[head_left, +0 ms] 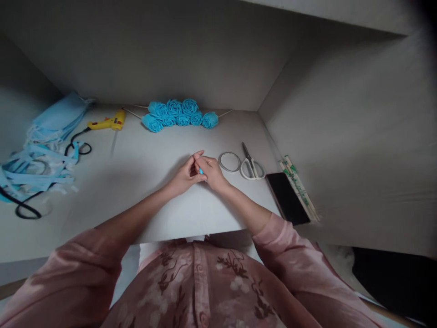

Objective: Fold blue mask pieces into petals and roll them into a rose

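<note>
Left hand [185,176] and right hand [213,172] curl nearly closed together around a small blue piece [201,171] above the table [136,155], presumably steadying it from both sides, exact finger grip hidden.

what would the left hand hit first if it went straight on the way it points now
Most likely the bare right hand, whose fingers appear to meet those of the bare left hand, with a small bright-blue piece showing between them. Beyond that, depth is too unclear to name anything.
</note>
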Motion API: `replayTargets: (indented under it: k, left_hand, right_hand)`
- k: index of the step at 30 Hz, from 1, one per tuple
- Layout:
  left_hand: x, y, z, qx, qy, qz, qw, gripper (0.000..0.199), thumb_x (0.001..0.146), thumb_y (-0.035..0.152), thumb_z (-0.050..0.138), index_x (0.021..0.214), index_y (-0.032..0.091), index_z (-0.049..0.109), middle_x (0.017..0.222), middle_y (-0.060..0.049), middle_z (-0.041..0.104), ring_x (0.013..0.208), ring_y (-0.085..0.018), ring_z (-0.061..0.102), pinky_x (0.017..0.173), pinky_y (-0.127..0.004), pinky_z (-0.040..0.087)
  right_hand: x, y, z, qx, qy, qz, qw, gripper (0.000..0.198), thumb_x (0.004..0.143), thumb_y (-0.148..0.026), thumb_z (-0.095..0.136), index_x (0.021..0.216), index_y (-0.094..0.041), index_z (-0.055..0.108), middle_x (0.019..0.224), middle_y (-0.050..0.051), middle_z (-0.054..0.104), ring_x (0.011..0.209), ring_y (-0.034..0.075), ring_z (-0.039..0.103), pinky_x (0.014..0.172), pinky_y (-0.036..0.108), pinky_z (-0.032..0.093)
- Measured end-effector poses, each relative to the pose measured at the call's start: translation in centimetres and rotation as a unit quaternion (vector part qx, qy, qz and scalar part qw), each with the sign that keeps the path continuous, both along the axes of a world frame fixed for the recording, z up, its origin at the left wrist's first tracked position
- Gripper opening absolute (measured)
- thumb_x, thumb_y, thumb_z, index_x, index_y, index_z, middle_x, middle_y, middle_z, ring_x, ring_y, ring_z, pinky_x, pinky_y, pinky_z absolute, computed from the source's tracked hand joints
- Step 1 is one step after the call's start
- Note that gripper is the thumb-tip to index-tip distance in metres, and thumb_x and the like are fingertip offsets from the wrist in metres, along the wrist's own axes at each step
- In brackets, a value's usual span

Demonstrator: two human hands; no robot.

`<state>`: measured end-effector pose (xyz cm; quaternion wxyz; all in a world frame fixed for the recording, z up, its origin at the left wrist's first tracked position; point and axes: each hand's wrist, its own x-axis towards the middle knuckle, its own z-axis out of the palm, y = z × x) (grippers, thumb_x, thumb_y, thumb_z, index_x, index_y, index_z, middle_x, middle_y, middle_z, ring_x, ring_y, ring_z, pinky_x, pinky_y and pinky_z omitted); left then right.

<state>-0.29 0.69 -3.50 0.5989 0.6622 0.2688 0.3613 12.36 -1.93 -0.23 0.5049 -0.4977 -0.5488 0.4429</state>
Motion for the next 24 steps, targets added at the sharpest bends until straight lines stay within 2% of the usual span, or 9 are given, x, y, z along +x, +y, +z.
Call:
replayTargets:
  k: [6,9,11,13,16,18,21,24]
  left_hand:
    - [0.0,0.2,-0.5,-0.002,-0.007,-0.009,1.0,0.09,0.072,0.049,0.077,0.147,0.02,0.036,0.122,-0.014,0.06,0.116,-0.028,0.06,0.095,-0.041,0.053]
    - [0.2,0.4,-0.4,0.023,-0.014,0.032,0.999,0.084,0.076,0.05,0.074,0.146,0.021,0.037,0.13,-0.016,0.058,0.12,-0.028,0.058,0.097,-0.041,0.052]
    - [0.0,0.6,-0.2,0.05,-0.027,0.085,0.995,0.075,0.083,0.052,0.067,0.144,0.022,0.038,0.136,-0.017,0.055,0.123,-0.025,0.057,0.101,-0.041,0.049]
    - [-0.4,1.1,0.0,0.065,-0.026,0.141,0.988,0.066,0.089,0.054,0.058,0.142,0.022,0.038,0.137,-0.017,0.055,0.12,-0.023,0.058,0.099,-0.039,0.05]
    - [-1.3,1.9,0.0,0.068,-0.005,0.212,0.975,0.06,0.092,0.057,0.049,0.14,0.021,0.04,0.131,-0.016,0.057,0.11,-0.021,0.061,0.087,-0.034,0.055]
    - [-1.7,2.4,-0.1,0.068,0.004,0.24,0.968,0.058,0.093,0.057,0.046,0.138,0.021,0.041,0.128,-0.015,0.058,0.106,-0.019,0.062,0.079,-0.03,0.056]
    - [-1.9,2.8,-0.2,0.072,0.013,0.255,0.964,0.055,0.093,0.057,0.045,0.135,0.021,0.044,0.126,-0.014,0.059,0.101,-0.018,0.063,0.076,-0.029,0.056]
    - [-1.9,2.8,-0.3,0.077,0.011,0.258,0.963,0.053,0.094,0.056,0.044,0.134,0.021,0.045,0.123,-0.014,0.061,0.099,-0.018,0.063,0.074,-0.029,0.056]
  right_hand:
    - [0.3,0.3,-0.7,0.022,-0.084,-0.019,0.996,0.055,0.093,-0.061,0.039,0.056,-0.021,0.044,0.055,-0.002,0.046,0.056,0.011,0.042,0.061,0.027,0.033]
    - [1.1,0.8,-0.6,0.063,-0.185,-0.049,0.979,0.054,0.098,-0.058,0.032,0.061,-0.021,0.048,0.059,-0.001,0.051,0.058,0.012,0.045,0.062,0.027,0.033]
    - [1.8,0.9,-0.1,0.11,-0.291,-0.087,0.946,0.053,0.1,-0.054,0.03,0.068,-0.02,0.055,0.066,0.001,0.057,0.063,0.014,0.049,0.064,0.027,0.033]
    - [2.2,0.8,0.3,0.16,-0.403,-0.1,0.896,0.051,0.102,-0.052,0.031,0.077,-0.019,0.061,0.076,0.005,0.063,0.073,0.016,0.053,0.068,0.028,0.033]
    - [2.0,0.5,0.4,0.196,-0.526,-0.057,0.826,0.045,0.101,-0.049,0.038,0.087,-0.017,0.066,0.091,0.01,0.067,0.089,0.02,0.056,0.072,0.03,0.035]
    - [1.5,0.5,0.0,0.189,-0.579,-0.016,0.793,0.037,0.1,-0.045,0.045,0.091,-0.017,0.068,0.095,0.011,0.067,0.094,0.022,0.055,0.07,0.031,0.035]
    - [0.8,0.6,-0.7,0.174,-0.612,0.002,0.771,0.031,0.097,-0.043,0.052,0.098,-0.016,0.067,0.097,0.012,0.067,0.094,0.024,0.055,0.068,0.032,0.035]
    - [0.5,0.6,-0.9,0.174,-0.606,-0.015,0.776,0.037,0.099,-0.046,0.046,0.102,-0.016,0.067,0.099,0.013,0.066,0.096,0.024,0.055,0.071,0.032,0.036]
